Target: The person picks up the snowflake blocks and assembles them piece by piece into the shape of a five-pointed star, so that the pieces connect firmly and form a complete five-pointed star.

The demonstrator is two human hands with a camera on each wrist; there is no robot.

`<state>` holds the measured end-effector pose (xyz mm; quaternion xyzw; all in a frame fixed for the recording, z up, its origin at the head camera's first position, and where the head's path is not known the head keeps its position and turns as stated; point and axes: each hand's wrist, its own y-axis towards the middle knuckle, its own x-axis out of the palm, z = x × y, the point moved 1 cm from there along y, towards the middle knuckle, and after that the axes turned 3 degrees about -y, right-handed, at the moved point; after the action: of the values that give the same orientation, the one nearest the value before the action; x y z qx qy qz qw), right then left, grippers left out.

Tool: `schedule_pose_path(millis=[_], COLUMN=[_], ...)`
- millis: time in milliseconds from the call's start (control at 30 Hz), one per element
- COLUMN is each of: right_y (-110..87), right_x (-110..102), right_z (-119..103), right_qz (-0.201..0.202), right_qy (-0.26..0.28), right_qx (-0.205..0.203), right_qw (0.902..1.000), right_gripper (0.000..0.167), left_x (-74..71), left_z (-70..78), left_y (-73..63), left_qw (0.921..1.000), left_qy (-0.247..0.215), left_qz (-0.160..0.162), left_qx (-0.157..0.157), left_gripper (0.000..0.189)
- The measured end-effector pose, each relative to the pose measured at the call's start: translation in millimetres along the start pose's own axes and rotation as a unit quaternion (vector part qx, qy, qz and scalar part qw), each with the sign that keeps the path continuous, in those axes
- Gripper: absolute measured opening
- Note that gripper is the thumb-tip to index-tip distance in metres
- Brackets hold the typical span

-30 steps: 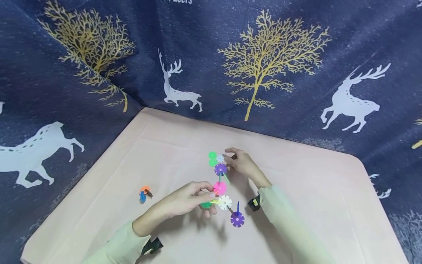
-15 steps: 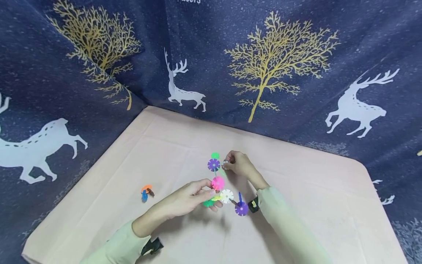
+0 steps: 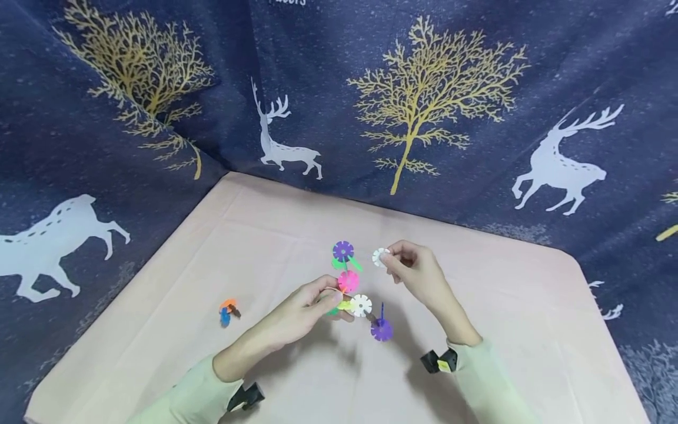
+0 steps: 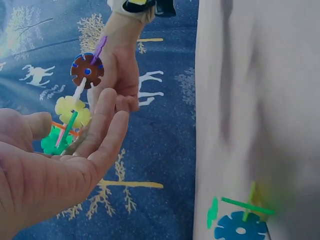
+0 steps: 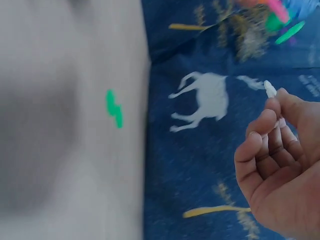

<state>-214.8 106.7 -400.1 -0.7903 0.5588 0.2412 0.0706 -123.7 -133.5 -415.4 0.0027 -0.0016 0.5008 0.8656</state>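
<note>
My left hand (image 3: 309, 303) pinches a joined chain of coloured snowflake discs. In the head view a purple disc (image 3: 343, 251) tops it, with a pink disc (image 3: 348, 281) below. Its lower arm bears a white disc (image 3: 361, 305) and another purple disc (image 3: 381, 330). The left wrist view shows a brown disc (image 4: 87, 71) and a yellow disc (image 4: 70, 111) beyond the fingers. My right hand (image 3: 421, 271) pinches a loose white snowflake disc (image 3: 380, 257) between thumb and fingers, right of the chain. Edge-on, this white disc (image 5: 270, 89) shows at the right wrist view's fingertips.
Loose green discs (image 5: 114, 108) lie on the table, partly hidden behind the chain in the head view. An orange disc (image 3: 229, 304), a blue one (image 3: 225, 318) and a brown one lie together at left. A dark deer-patterned cloth (image 3: 328, 118) rises behind the table (image 3: 503, 294).
My right hand has taken the loose white disc from beside the green discs and moved it right. My left hand has shifted the chain slightly away from me, over the green discs in view.
</note>
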Motion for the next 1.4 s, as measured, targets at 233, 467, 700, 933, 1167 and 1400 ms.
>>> schedule_pose_path(millis=[233,467,700,933,1167,1400], right_y=[-33.2,-50.0,-57.9,-64.3,-68.8,-73.4], right_x=[-2,-1,3,14,19,25], right_z=[-27,-41,-43,-45,-46,-43], right_qz=[0.002,-0.002,-0.003,-0.009,-0.002,0.016], right_qy=[0.036,0.027,0.028,0.023,0.058,0.111], right_qx=[-0.03,-0.018,-0.02,-0.055,-0.033,0.001], right_qw=[0.9989,0.9995,0.9994,0.9982,0.9978,0.9937], right_gripper=[0.013,0.011,0.009,0.008,0.009,0.009], left_x=[9.2,16.2,21.1,30.8,34.3,29.4], left_z=[6.3,13.5,19.1,23.9,22.5,21.4], left_y=[2.7,2.9,0.3,4.1,4.9,6.9], left_qw=[0.9996,0.9999,0.9999,0.9983,0.9957,0.9888], left_qy=[-0.022,0.002,0.001,-0.011,-0.018,0.017], left_qz=[-0.006,-0.01,-0.004,0.056,0.091,0.135], left_qx=[0.013,0.005,-0.012,-0.014,-0.006,0.061], left_gripper=[0.033,0.036,0.055,0.042,0.027,0.026])
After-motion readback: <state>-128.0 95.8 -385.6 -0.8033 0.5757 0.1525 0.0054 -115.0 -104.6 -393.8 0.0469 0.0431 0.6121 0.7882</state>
